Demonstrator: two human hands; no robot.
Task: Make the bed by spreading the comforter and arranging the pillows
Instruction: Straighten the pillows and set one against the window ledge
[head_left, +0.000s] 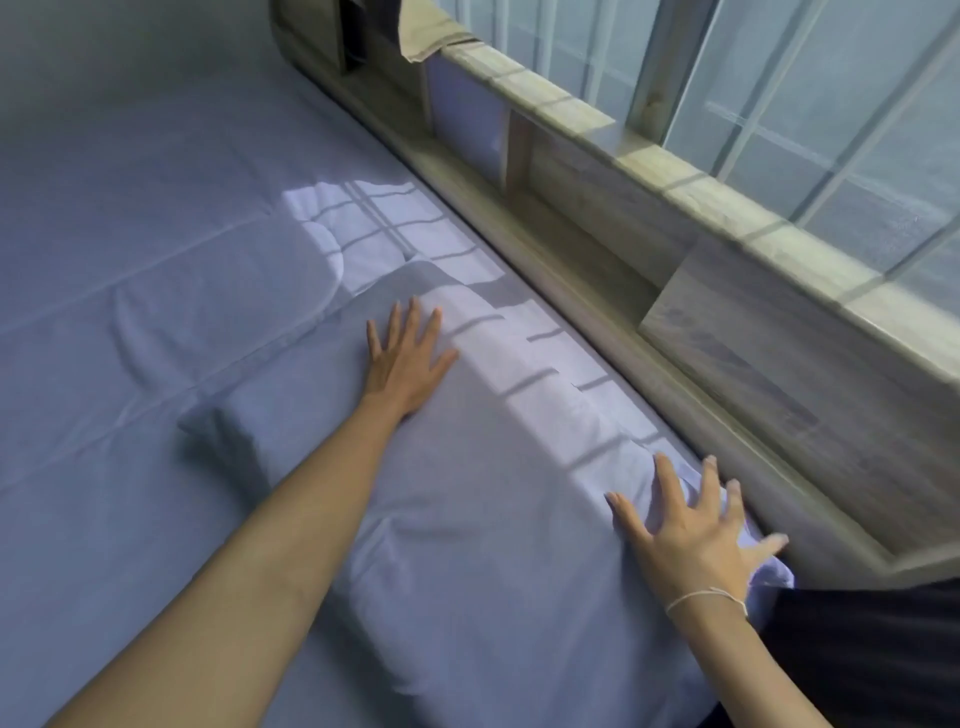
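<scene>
- Blue cloth covers the pillow (467, 493), which lies long and flat on the bed (130, 260), close to the wooden ledge (597, 291) on our right.
- Our left hand (408, 358) lies flat on the far end of the pillow, fingers straight and spread a little, palm down on the cloth.
- Our right hand (696, 530) rests on the near end, right at the pillow's edge by the ledge. Its fingers are spread wide and bend a bit over the edge (we cannot tell if they tuck under it).
- So the pillow sits under both our hands and runs between them.
- We see a thin white string (706, 597) around our right wrist.
- Another pillow (249, 270) lies just past the first one, farther up the bed. The two look like they touch at the corner.
- Sunlight makes bright squares with dark stripes on the sheet and on the pillow's side.
- Behind the ledge is a big window (805, 104) with pale bars.
- A tan cloth (431, 36) hangs at the far end of the sill.
- Something dark (872, 660) fills the bottom right corner, next to our right arm. We cannot tell what it is.
</scene>
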